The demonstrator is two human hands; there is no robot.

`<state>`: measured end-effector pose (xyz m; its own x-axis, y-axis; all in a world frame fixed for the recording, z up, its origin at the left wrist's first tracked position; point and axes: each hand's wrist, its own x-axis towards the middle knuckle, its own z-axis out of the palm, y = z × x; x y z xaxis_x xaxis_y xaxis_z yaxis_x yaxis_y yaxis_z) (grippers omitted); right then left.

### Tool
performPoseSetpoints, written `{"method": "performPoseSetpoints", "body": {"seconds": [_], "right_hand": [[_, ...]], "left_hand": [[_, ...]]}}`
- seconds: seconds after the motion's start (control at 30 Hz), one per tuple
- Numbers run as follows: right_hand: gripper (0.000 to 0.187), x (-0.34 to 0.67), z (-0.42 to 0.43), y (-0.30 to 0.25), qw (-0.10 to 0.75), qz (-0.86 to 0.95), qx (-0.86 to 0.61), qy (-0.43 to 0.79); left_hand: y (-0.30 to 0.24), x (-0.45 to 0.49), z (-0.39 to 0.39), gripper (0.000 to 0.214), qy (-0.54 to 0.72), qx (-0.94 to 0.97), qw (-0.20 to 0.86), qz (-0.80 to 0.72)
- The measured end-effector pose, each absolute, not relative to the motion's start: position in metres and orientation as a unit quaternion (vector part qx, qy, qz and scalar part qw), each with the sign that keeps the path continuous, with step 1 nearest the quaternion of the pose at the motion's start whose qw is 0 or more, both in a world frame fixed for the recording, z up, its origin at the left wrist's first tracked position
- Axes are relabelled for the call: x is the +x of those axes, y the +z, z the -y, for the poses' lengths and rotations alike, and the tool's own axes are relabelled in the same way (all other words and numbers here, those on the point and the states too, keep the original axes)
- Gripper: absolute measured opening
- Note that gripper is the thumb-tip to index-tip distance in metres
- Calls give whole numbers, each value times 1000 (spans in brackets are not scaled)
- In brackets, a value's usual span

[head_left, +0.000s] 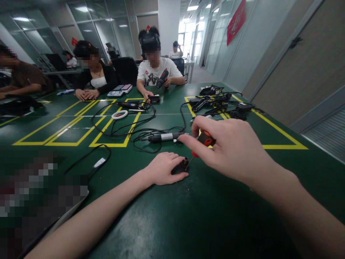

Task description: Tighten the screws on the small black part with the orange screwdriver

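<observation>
My left hand (pixel 164 168) rests on the green table (pixel 172 216) with its fingers closed round a small black cylindrical part (pixel 182 166), pinning it down. My right hand (pixel 229 147) grips a screwdriver with an orange and black handle (pixel 206 138). Its thin shaft slants down and its tip meets the top of the black part. A black and silver pen-shaped tool (pixel 165 137) lies on the table just beyond my hands, with a cable trailing from it.
Black cables (pixel 126 124) loop across the yellow floor-tape boxes. A white ring (pixel 119 114) lies mid-table. A heap of black chargers and tools (pixel 219 102) sits at the far right. Several people sit across the table; one holds a black drill (pixel 162 79).
</observation>
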<state>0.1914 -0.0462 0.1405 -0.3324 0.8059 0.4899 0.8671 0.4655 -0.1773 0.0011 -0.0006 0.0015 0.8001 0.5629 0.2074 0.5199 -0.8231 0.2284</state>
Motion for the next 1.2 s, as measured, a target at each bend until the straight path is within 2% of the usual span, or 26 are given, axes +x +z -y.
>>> {"method": "performPoseSetpoints", "body": {"seconds": [0.07, 0.2, 0.3, 0.4, 0.57, 0.83, 0.97, 1.2], "right_hand": [[26, 191, 46, 141, 264, 813, -517, -40], [12, 191, 46, 141, 287, 826, -484, -24], [14, 191, 46, 141, 283, 820, -495, -41], [25, 191, 46, 140, 265, 805, -528, -49], [16, 191, 45, 138, 287, 820, -494, -27], [29, 188, 45, 136, 287, 817, -498, -48], [12, 191, 42, 136, 312, 827, -468, 1], [11, 203, 36, 146, 339, 828, -396, 210]], "left_hand": [[2, 2, 1, 39, 128, 946, 81, -287], [3, 1, 1, 39, 133, 944, 87, -290], [2, 1, 1, 39, 136, 943, 91, -291], [4, 2, 1, 37, 127, 944, 90, -291], [6, 3, 2, 37, 117, 946, 84, -291], [4, 2, 1, 38, 128, 947, 76, -283], [4, 3, 2, 37, 129, 947, 70, -286], [3, 4, 2, 39, 125, 947, 75, -286]]}}
